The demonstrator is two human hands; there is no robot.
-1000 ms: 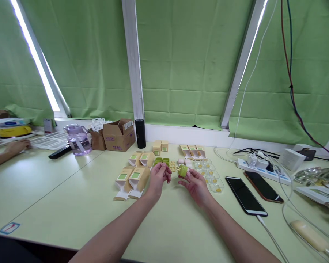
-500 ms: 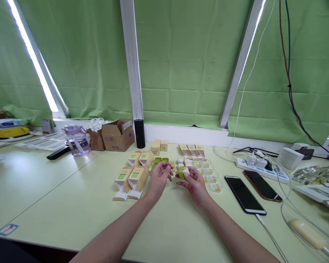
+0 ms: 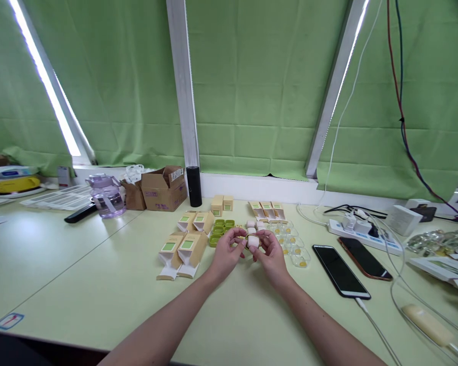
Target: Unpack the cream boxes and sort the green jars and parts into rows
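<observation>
Between my two hands is a small pale pink rounded block (image 3: 253, 241) with a thin olive-green rim showing round it. My left hand (image 3: 229, 250) pinches its left side and my right hand (image 3: 270, 250) its right side, both with closed fingers. Just behind, more pale pink blocks (image 3: 260, 224) stand on the table. Left of them are several small green square cups (image 3: 215, 240). Clear plastic cups with yellow centres (image 3: 301, 261) sit in rows right of my right hand.
Open cardboard packets (image 3: 191, 247) lie left of my hands, more (image 3: 267, 211) at the back. Small closed boxes (image 3: 217, 206) and a black cylinder (image 3: 194, 186) stand behind. Two phones (image 3: 340, 271), a power strip (image 3: 366, 234) and cables are on the right; a purple jug (image 3: 106, 195) on the left.
My left hand has moved right and now grips the piece together with my right hand. The piece has turned from its green side to its pink face.
</observation>
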